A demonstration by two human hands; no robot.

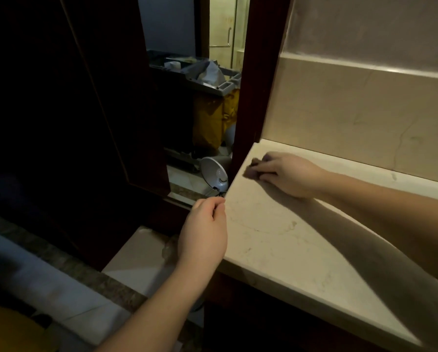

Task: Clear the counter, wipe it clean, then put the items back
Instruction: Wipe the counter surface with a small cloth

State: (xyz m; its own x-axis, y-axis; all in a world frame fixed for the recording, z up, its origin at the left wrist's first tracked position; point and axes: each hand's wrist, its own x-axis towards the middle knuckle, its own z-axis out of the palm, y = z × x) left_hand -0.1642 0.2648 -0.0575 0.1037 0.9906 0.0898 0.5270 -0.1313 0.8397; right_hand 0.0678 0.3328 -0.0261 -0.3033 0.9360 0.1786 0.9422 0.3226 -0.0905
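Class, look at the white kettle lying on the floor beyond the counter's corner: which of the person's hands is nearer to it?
Left. The left hand sits at the counter's near corner, just below the kettle. The right hand presses a dark cloth farther along the counter, to the kettle's right.

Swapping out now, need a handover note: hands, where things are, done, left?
Right hand: pressing a dark cloth on the counter, far left corner.
Left hand: at the counter's left edge, fingers curled; what it holds, if anything, cannot be told.
Done: visible counter cleared.
In progress: wiping.
Left: finish wiping, put items back. A white lamp-like item sits on the floor past the counter's left end.
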